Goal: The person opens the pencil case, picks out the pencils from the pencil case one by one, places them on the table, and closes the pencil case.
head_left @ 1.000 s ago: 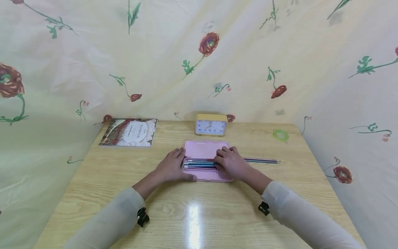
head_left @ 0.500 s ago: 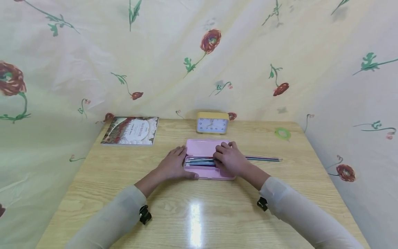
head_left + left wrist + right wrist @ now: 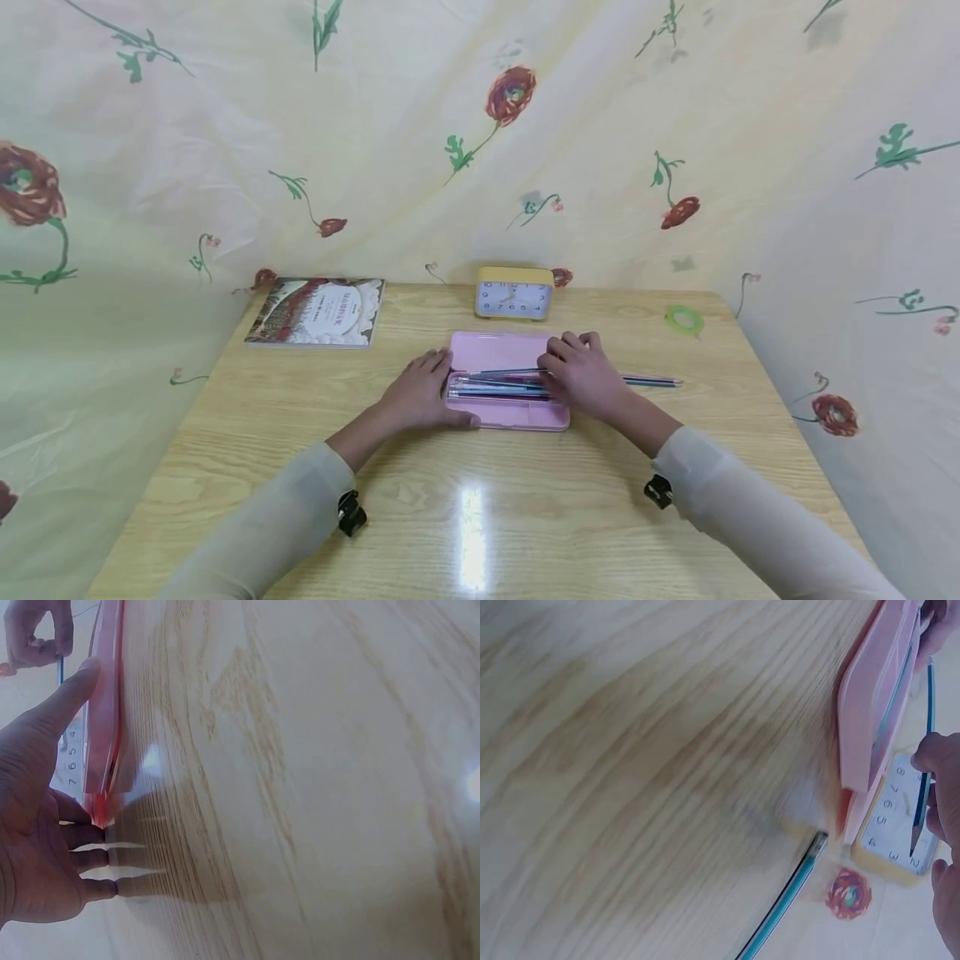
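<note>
A pink pencil case (image 3: 491, 412) lies with its lid (image 3: 487, 350) folded back on the table, several pencils (image 3: 495, 390) in its long compartment. At the case's left end rests my left hand (image 3: 416, 396), thumb along the front edge and straight fingers round the corner; in the left wrist view the fingertips touch the table. My right hand (image 3: 585, 377) pinches a blue-green pencil (image 3: 931, 697) over the case's right part, its sharpened tip pointing right. To the right of the case, more pencils (image 3: 651, 382) lie on the table, partly hidden behind the right hand.
A yellow alarm clock (image 3: 514, 300) stands behind the case near the wall cloth. At the back left lies a booklet (image 3: 330, 312), and a green tape roll (image 3: 671, 317) lies at the back right. The wooden tabletop (image 3: 420, 533) extends in front.
My right hand has lifted slightly and moved right, drawing one pencil up above the others in the case. The left hand stays at the case's left end.
</note>
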The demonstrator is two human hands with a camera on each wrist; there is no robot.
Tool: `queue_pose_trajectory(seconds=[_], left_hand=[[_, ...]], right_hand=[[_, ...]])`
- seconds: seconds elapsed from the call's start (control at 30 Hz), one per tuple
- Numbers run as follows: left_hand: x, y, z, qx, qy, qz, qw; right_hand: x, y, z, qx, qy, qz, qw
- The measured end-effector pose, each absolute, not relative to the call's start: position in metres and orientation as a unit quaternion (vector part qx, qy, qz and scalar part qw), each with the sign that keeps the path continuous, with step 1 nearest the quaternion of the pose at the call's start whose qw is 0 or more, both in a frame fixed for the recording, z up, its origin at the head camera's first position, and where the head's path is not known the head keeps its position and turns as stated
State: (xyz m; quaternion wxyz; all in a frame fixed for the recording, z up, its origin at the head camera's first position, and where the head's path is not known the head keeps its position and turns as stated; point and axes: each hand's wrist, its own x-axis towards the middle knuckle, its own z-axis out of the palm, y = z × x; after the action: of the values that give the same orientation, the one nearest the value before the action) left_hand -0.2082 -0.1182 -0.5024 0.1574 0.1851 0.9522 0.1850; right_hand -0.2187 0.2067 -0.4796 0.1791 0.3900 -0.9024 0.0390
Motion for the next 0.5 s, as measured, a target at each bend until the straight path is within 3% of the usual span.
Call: queue_pose_trajectory(seconds=[0.5], left_hand=[[-0.207,-0.117,-0.500,0.191,0.951,0.190,0.152]], right_hand=[[-0.207,0.282,-0.485,0.348,-0.912,0.010,0.218]])
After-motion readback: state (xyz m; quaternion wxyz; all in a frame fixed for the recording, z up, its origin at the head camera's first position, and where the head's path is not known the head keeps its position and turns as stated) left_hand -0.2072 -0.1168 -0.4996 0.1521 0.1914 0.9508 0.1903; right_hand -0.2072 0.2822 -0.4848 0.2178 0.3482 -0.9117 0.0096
